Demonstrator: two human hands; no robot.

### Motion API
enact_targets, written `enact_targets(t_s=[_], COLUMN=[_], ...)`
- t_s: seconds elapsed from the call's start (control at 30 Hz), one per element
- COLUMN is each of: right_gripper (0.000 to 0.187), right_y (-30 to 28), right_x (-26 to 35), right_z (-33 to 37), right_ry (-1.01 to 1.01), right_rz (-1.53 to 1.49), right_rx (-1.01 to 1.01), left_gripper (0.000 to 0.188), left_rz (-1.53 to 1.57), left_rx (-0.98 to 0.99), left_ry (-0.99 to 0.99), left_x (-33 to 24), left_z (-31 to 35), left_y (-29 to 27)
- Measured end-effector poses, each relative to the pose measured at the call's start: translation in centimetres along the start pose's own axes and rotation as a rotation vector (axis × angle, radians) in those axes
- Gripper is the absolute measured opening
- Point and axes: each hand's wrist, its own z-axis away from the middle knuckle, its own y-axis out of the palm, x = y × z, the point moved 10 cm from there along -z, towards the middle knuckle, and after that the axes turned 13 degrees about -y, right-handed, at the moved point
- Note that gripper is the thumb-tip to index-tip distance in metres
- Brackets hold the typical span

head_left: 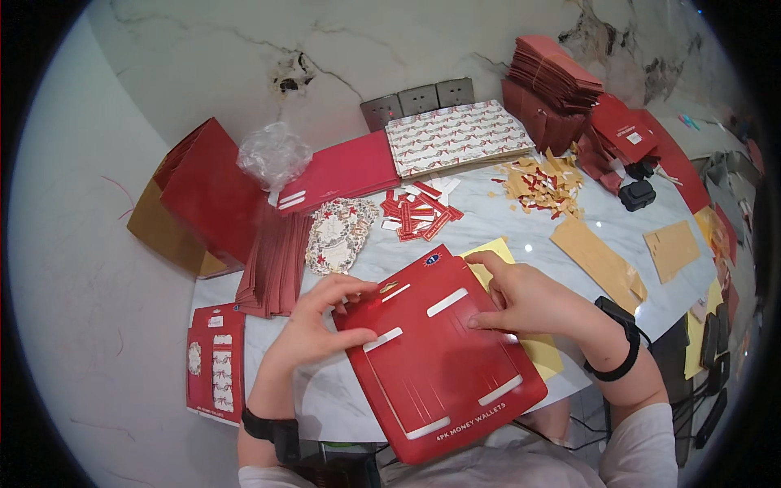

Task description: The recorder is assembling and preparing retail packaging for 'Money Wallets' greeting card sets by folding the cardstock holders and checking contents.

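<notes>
A red backing card [455,358] with a hang hole, thin slit lines and several white strips is tilted over the table's near edge. My left hand [325,321] grips its upper left edge, thumb on the front and fingers behind the top. My right hand [521,297] holds the upper right edge, with the thumb on the card's face and the index finger bent over its top corner. A yellow sheet [541,358] shows behind the card and under my right hand. Left of the card lie a fanned stack of red envelopes [275,268] and white floral cut-out tags [335,232].
A filled red card pack [215,362] lies at the near left, below a large red-and-gold box [199,195]. Small red-and-white labels [416,213] and yellow-red scraps [543,185] sit further back. Stacked red envelopes [553,89] and patterned sheets [460,134] stand by the wall.
</notes>
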Motion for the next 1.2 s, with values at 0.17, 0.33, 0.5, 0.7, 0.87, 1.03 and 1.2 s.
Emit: enact_targets(t_s=[0.17,0.33,0.5,0.7,0.87,1.03,1.2], right_gripper=[0.072,0.034,0.037,0.042,0.036,0.022,0.021], right_y=[-0.3,-3.1,0.2,1.5,1.1,0.9,0.9], right_x=[0.4,2.3,4.0,3.6,3.2,2.8,3.1], right_z=[0.4,-0.4,-1.2,-1.9,-1.8,-2.1,-2.3], right_ry=[0.132,-0.232,-0.493,-0.462,-0.46,-0.415,-0.403], right_rz=[-0.05,0.281,0.392,0.386,0.232,0.162,0.189], right_rx=[0.048,-0.34,-0.264,-0.153,-0.21,-0.18,-0.184], left_gripper=[0.055,0.048,0.049,0.053,0.049,0.045,0.041], left_rz=[-0.289,-0.205,-0.236,-0.254,-0.289,-0.279,-0.283], left_rx=[0.004,0.127,0.114,0.036,0.023,0.042,0.035], left_ry=[0.026,0.02,0.079,0.103,0.091,0.081,0.127], left_x=[-0.6,-0.1,-0.7,-1.1,-0.8,-0.9,-0.8], left_z=[0.3,-0.3,-0.3,-0.4,-0.5,-0.5,-0.6], left_y=[2.6,3.6,4.6,4.2,4.0,4.3,4.4])
